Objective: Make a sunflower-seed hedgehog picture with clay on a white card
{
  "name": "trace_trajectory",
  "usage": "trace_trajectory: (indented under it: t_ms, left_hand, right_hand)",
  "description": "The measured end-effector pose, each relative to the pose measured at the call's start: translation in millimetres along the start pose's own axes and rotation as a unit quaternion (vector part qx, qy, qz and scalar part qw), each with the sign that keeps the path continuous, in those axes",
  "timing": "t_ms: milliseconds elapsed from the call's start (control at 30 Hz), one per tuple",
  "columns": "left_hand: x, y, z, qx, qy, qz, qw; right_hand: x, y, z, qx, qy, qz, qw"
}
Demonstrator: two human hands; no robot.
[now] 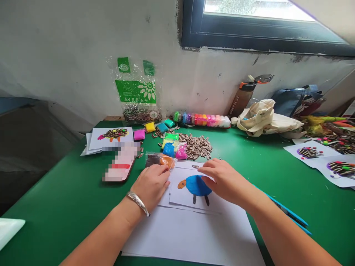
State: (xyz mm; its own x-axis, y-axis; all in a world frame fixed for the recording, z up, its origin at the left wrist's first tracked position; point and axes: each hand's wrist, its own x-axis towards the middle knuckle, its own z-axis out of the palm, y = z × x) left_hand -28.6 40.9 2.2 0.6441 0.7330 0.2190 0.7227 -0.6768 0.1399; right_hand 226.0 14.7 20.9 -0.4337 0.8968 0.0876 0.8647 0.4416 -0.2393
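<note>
A blue clay animal (196, 185) with a brown head and two dark legs lies flat on a white sheet (180, 197). My left hand (152, 184), a silver bangle at its wrist, rests at the sheet's left edge, its fingertips against a packet of orange and dark clay (156, 161). Over the sheet's right side is my right hand (222, 179), thumb and fingers apart, partly covering the animal's rear. Beside its fingertips, a single sunflower seed (195, 166) lies on the paper. Neither hand visibly grips anything.
Behind the sheet are a pile of sunflower seeds (197, 146) and several coloured clay packets (169, 147). A phone (122, 162) lies left. A seed bag (141, 96), a clay row (206, 120) and a bottle (242, 98) line the wall. Blue scissors (291, 214) lie right.
</note>
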Motion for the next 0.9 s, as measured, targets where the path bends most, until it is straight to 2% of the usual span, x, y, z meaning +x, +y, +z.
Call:
trace_trajectory:
  t_ms: [133,233,367,733,900]
  left_hand:
    - [-1.9,7.2,-0.1,-0.007,0.019,0.019,1.0]
    - [-2.5,13.5,0.3,-0.018,-0.009,0.026,0.999]
    - [-2.3,14.9,3.7,-0.033,-0.032,0.019,0.999]
    - [1.1,1.3,16.9,-0.046,0.017,-0.005,0.999]
    - [0.7,-0.3,19.9,-0.047,0.042,0.008,0.998]
  right_hand:
    - [0.2,11.3,1.1,-0.053,-0.027,0.083,0.995]
    - [2.1,16.0,8.5,-0.086,-0.031,0.133,0.987]
    - [5.7,16.8,16.3,-0.066,-0.017,0.135,0.989]
    - [14.7,24.8,31.9,-0.014,0.028,0.146,0.989]
    - [18.0,29.8,31.3,0.065,0.027,0.148,0.987]
